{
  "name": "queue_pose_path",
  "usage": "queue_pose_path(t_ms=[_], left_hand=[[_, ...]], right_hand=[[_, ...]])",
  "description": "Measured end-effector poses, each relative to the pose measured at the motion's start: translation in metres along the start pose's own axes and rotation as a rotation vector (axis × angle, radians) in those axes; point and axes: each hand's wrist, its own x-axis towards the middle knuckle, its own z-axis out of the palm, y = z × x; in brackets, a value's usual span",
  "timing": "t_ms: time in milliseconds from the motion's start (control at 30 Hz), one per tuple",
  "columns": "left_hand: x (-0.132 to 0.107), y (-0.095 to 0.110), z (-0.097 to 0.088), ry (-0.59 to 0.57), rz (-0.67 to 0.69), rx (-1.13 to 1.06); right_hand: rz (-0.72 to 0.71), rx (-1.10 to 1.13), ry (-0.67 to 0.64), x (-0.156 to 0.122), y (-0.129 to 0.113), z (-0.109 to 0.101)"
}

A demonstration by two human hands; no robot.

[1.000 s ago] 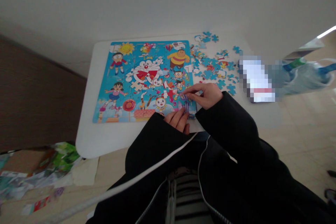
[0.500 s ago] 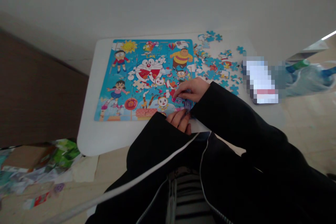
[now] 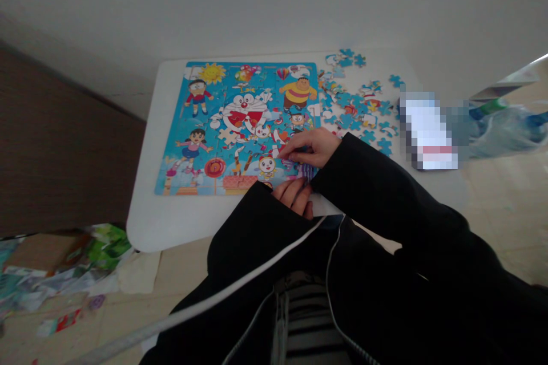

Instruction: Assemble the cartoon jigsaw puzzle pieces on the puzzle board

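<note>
A colourful cartoon jigsaw puzzle (image 3: 222,125) lies on a white table (image 3: 180,222), mostly filled in. My right hand (image 3: 314,146) rests on its lower right part, fingers curled and pressed down on a puzzle piece (image 3: 295,155) there. My left hand (image 3: 295,197) lies at the puzzle's near edge, fingers together and flat on the board, mostly covered by a black sleeve. Several loose blue pieces (image 3: 359,108) lie scattered to the right of the puzzle.
A blurred-out white object (image 3: 428,134) lies at the table's right side, with plastic bottles in clear wrap (image 3: 500,125) beyond it. Cardboard and coloured packaging (image 3: 64,262) litter the floor at the left. A wall stands behind the table.
My right hand has moved left and up over the puzzle's lower right part and now presses there. The left hand has stayed at the near edge.
</note>
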Motion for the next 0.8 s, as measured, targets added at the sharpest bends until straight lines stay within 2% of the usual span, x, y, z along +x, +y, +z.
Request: queue_pose_path(t_ms=[267, 433, 500, 567, 667, 800], left_hand=[[0.001, 0.002, 0.002, 0.025, -0.020, -0.005], [0.000, 0.004, 0.003, 0.037, -0.034, 0.025], [0.000, 0.003, 0.004, 0.054, -0.026, 0.037], [0.000, 0.002, 0.004, 0.064, -0.018, 0.038], [0.000, 0.002, 0.004, 0.059, -0.017, 0.024], [-0.001, 0.002, 0.005, 0.029, -0.041, 0.005]], right_hand=[[-0.007, -0.044, 0.022, -0.007, -0.003, -0.012], [-0.266, -0.153, -0.179, -0.005, 0.003, -0.011], [-0.315, -0.198, -0.236, -0.002, 0.003, -0.008], [-0.277, -0.246, -0.236, 0.001, 0.001, -0.007], [-0.154, -0.258, -0.169, 0.002, -0.008, -0.009], [0.043, -0.116, -0.016, -0.005, -0.019, -0.012]])
